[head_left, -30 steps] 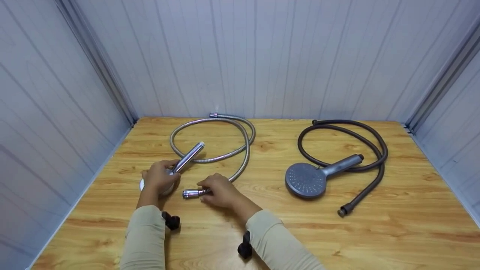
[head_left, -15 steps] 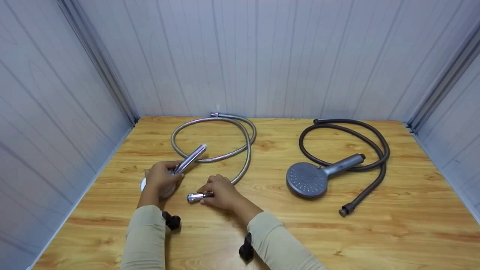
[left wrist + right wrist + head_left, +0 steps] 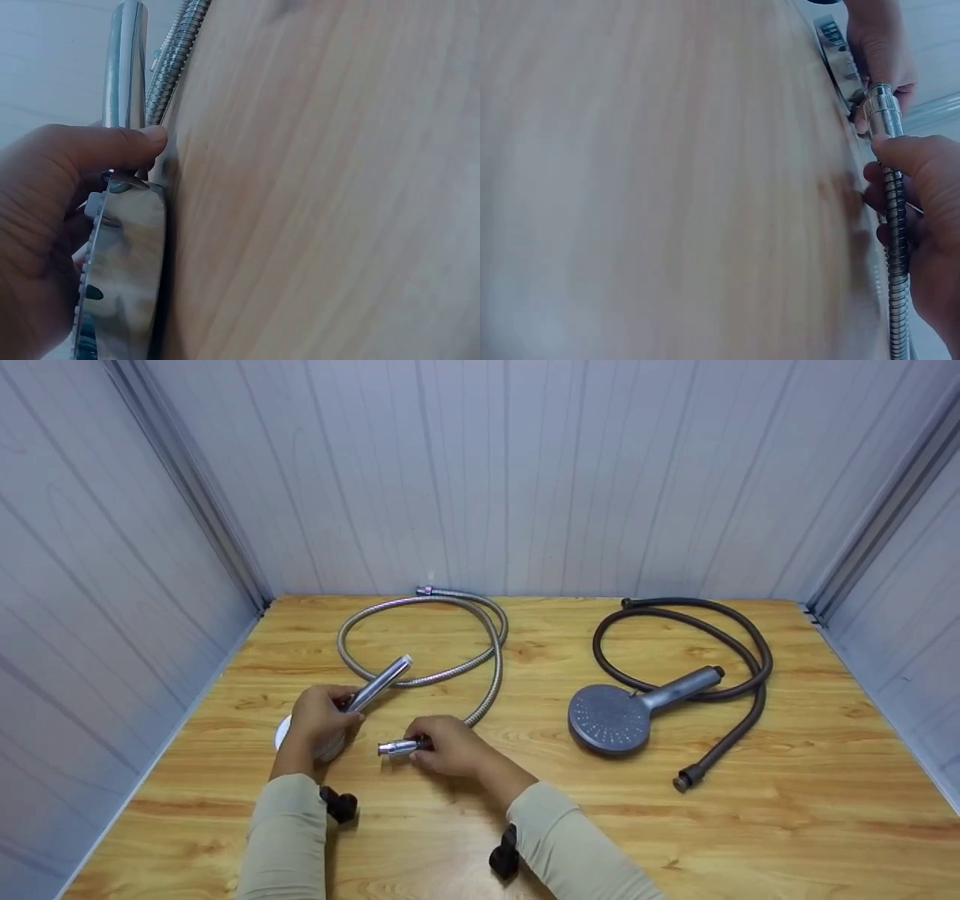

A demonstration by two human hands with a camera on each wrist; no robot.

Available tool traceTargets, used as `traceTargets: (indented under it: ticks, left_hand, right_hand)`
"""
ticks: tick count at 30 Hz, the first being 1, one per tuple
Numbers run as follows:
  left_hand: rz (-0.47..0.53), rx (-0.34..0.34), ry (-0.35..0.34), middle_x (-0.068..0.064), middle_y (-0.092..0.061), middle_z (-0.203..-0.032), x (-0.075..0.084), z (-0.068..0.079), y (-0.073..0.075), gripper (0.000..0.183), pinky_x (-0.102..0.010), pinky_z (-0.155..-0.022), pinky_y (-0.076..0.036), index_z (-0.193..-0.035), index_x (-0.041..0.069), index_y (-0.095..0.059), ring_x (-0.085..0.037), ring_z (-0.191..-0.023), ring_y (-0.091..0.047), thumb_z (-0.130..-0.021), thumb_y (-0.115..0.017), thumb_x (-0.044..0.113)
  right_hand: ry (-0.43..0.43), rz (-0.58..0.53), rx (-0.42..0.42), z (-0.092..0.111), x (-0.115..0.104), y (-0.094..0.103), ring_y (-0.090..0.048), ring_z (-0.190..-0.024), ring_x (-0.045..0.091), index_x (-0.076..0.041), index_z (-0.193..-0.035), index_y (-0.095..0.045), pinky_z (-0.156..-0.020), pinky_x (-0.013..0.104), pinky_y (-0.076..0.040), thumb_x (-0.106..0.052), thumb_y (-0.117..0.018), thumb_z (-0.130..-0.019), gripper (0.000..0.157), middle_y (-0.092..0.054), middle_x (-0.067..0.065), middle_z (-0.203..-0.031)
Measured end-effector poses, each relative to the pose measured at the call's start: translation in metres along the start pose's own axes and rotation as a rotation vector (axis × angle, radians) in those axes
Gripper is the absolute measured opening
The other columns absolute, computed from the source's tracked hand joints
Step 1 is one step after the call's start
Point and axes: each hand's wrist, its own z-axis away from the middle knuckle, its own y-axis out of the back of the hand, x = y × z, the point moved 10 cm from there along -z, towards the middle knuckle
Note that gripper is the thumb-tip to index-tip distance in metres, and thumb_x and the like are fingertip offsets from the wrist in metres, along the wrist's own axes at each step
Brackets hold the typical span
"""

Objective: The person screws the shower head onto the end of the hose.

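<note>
A chrome shower head [image 3: 380,684] is in my left hand [image 3: 319,716], which grips it around the neck, with the handle pointing away and to the right. In the left wrist view the thumb lies across the neck, above the shiny back of the round head [image 3: 131,255]. My right hand [image 3: 450,746] pinches a silver metal shower hose [image 3: 496,671] just behind its chrome end fitting [image 3: 397,747]. That fitting points left toward the left hand, apart from the handle. The right wrist view shows thumb and fingers around the ribbed hose [image 3: 897,300].
The rest of the silver hose loops on the wooden table [image 3: 420,840] behind the hands. To the right lie a grey shower head [image 3: 611,720] and a dark hose [image 3: 731,742] with its own fitting. Pale panel walls [image 3: 480,472] stand behind and at both sides.
My right hand has drawn the hose end slightly to the right, and its fitting has turned a little. The chrome handle's tip has dipped slightly in my left hand.
</note>
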Motion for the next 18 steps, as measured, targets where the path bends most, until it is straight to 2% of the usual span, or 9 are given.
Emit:
traceTargets:
  ticks: [4,9,13,18]
  left_hand:
    - [-0.002,0.003,-0.002,-0.011,-0.068,-0.099,0.000,-0.001,-0.001,0.045,-0.038,-0.075,-0.047,-0.123,0.009,-0.069,-0.026,-0.087,-0.058,-0.079,-0.078,0.007]
    - [0.016,-0.005,0.037,-0.009,-0.065,-0.097,-0.002,0.001,-0.002,0.051,-0.037,-0.074,-0.044,-0.128,0.014,-0.066,-0.025,-0.086,-0.054,-0.079,-0.076,0.008]
    - [0.033,0.000,0.044,-0.009,-0.064,-0.097,-0.003,0.003,-0.004,0.048,-0.037,-0.076,-0.042,-0.129,0.016,-0.066,-0.025,-0.088,-0.053,-0.082,-0.078,0.018]
    - [0.053,0.006,0.029,-0.007,-0.064,-0.096,-0.002,0.005,-0.005,0.048,-0.036,-0.077,-0.042,-0.129,0.017,-0.065,-0.023,-0.087,-0.052,-0.084,-0.078,0.028]
  right_hand:
    - [0.005,-0.067,0.012,0.003,0.000,0.006,-0.056,-0.079,0.008,-0.007,-0.103,-0.068,-0.073,0.020,-0.045,-0.009,-0.073,-0.086,0.017,-0.067,0.001,-0.090]
    - [0.019,-0.123,0.020,0.006,0.001,0.012,-0.059,-0.088,0.007,-0.006,-0.111,-0.070,-0.081,0.019,-0.046,-0.004,-0.071,-0.086,0.026,-0.070,0.003,-0.101]
    - [0.006,-0.189,0.016,0.008,0.002,0.017,-0.061,-0.091,0.008,-0.004,-0.111,-0.070,-0.083,0.020,-0.047,-0.001,-0.070,-0.086,0.026,-0.070,0.005,-0.103]
    - [-0.067,-0.312,-0.013,0.009,0.003,0.021,-0.061,-0.088,0.006,-0.005,-0.105,-0.069,-0.081,0.021,-0.049,-0.002,-0.071,-0.086,0.019,-0.068,-0.001,-0.095]
